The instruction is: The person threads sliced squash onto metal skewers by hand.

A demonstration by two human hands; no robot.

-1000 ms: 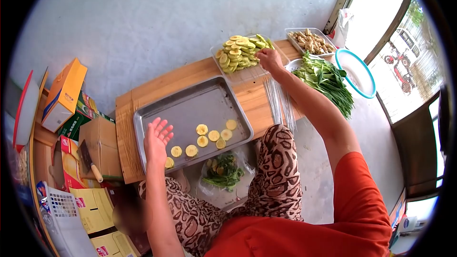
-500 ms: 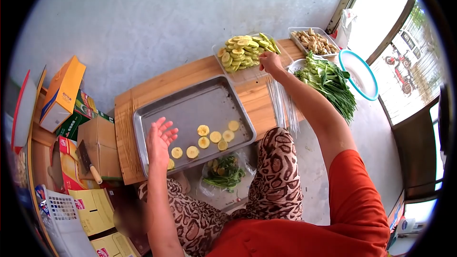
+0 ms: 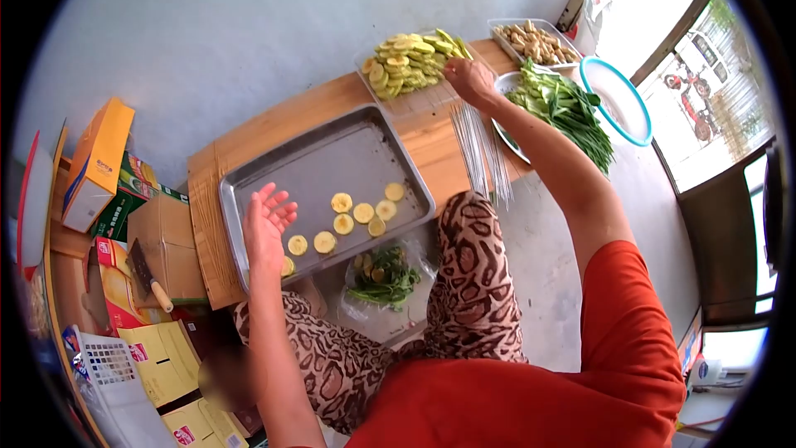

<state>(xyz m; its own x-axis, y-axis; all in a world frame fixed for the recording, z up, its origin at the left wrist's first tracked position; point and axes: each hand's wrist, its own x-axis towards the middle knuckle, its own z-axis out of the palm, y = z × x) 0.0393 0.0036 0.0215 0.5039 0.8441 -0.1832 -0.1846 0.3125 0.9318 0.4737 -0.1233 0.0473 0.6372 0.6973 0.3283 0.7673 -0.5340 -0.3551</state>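
My left hand (image 3: 267,217) is held over the left side of a grey metal tray (image 3: 298,145), palm up with its fingers apart and nothing in it. Several round yellow slices (image 3: 363,213) lie in the tray's lower part. My right hand (image 3: 468,79) is closed at the right edge of a clear container heaped with green-yellow slices (image 3: 406,62); whatever it pinches is too small to make out. Below that hand, a bundle of thin metal skewers (image 3: 481,149) lies over the table's front edge, beside the leafy greens (image 3: 564,112).
A container of light brown pieces (image 3: 537,41) and a blue-rimmed lid (image 3: 616,101) are at the right of the wooden table (image 3: 274,120). Thin sticks lie at its left end. A knife (image 3: 149,278) rests by a cardboard box (image 3: 170,241). A bag of greens (image 3: 383,278) sits below.
The view has shifted, so the table and its contents appear higher and slightly left. My right hand remains by the slice container, and my left hand stays over the tray, open.
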